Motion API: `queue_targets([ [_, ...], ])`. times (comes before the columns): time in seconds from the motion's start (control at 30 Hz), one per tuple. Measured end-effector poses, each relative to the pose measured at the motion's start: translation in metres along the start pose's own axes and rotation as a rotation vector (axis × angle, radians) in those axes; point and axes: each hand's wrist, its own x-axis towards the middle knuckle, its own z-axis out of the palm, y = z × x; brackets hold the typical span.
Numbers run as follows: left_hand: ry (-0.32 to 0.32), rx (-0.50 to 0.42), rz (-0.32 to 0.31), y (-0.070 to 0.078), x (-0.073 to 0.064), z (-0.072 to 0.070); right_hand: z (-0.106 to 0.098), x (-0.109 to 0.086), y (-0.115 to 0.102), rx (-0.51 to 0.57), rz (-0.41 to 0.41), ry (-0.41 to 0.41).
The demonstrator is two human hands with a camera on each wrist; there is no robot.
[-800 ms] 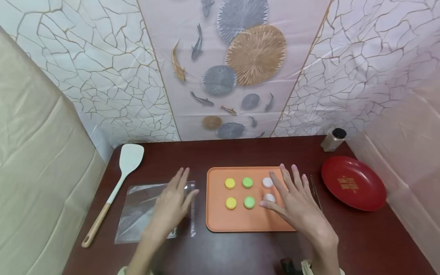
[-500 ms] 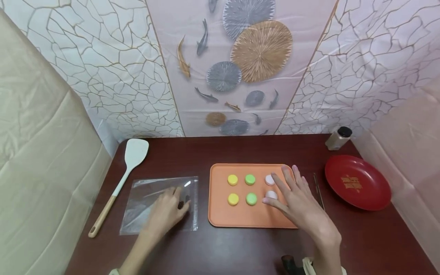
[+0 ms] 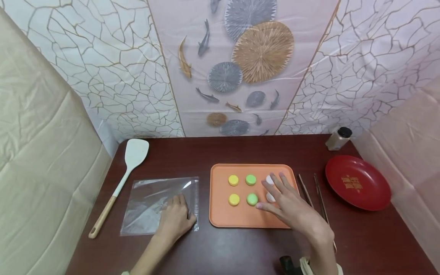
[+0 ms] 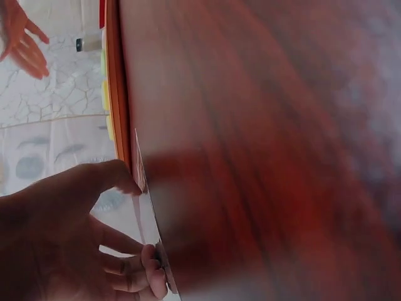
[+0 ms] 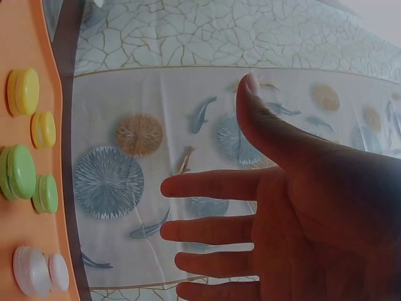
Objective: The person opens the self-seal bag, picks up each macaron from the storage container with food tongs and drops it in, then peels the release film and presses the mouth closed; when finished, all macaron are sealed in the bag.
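Note:
A clear plastic bag lies flat on the dark red-brown table. My left hand is on its right part, fingers bent down and thumb out to the right. In the left wrist view, the thumb and bent fingers meet the film some way apart; whether they pinch it, I cannot tell. My right hand, fingers spread, is over the right side of an orange tray and holds nothing. Yellow macarons, green macarons and white macarons stand in pairs on the tray, the white ones partly hidden.
Left of the bag lies a white spatula with a wooden handle. Long metal tongs lie right of the tray, beside a red plate. A black-capped jar stands at the back right. Fabric walls surround the table.
My left hand has come down onto the bag and its fingers have bent. My right hand has shifted slightly left, uncovering more of the tongs. The head view has shifted a little.

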Motion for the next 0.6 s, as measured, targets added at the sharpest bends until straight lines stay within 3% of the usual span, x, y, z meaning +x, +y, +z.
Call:
queue_targets([
  [0.03,0.031,0.010,0.009,0.001,-0.001,0.001,0.000,0.001,-0.001,0.015,0.004,-0.019],
  [0.07,0.059,0.022,0.013,0.002,-0.001,0.002,-0.001,0.001,-0.005,0.072,0.118,-0.054],
  [0.1,0.077,0.033,0.015,0.003,-0.001,0.003,-0.001,0.002,-0.006,0.095,0.139,-0.068],
  [0.3,0.121,0.113,0.006,0.006,-0.007,0.007,0.005,0.001,-0.008,0.108,0.147,-0.094],
  [0.4,0.127,0.096,-0.014,0.006,-0.007,0.008,0.007,0.000,-0.005,0.099,0.130,-0.077],
  [0.43,0.126,0.076,-0.024,0.006,-0.007,0.008,0.008,-0.001,-0.003,0.085,0.097,-0.062],
  [0.5,0.131,0.022,-0.041,0.005,-0.006,0.006,0.010,-0.002,0.007,-0.052,-0.152,-0.003],
  [0.6,0.119,-0.034,-0.056,0.004,-0.004,0.004,0.013,-0.004,0.020,-0.356,-0.543,0.214],
])
